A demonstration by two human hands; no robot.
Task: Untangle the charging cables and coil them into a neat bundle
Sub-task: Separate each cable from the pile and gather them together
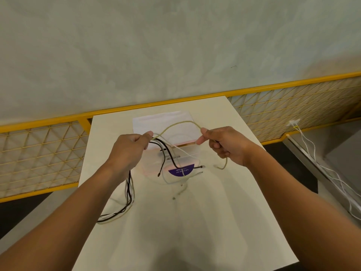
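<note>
Above a white table (195, 222), my left hand (129, 149) grips a bunch of black and white charging cables (129, 194). Their long parts hang below the hand and loop over the table's left edge. Shorter ends fan out to the right, with black plugs (201, 167) near the table top. A beige braided cable (179, 123) arches from my left hand over to my right hand (224, 145), which pinches it between thumb and fingers. Its free end (221, 167) dangles below the right hand.
A clear plastic stand with a purple label (180, 172) sits mid-table under the cables. A yellow mesh railing (293, 106) runs behind the table against a grey wall. At the right, white cords (320, 165) trail from a socket along a ledge.
</note>
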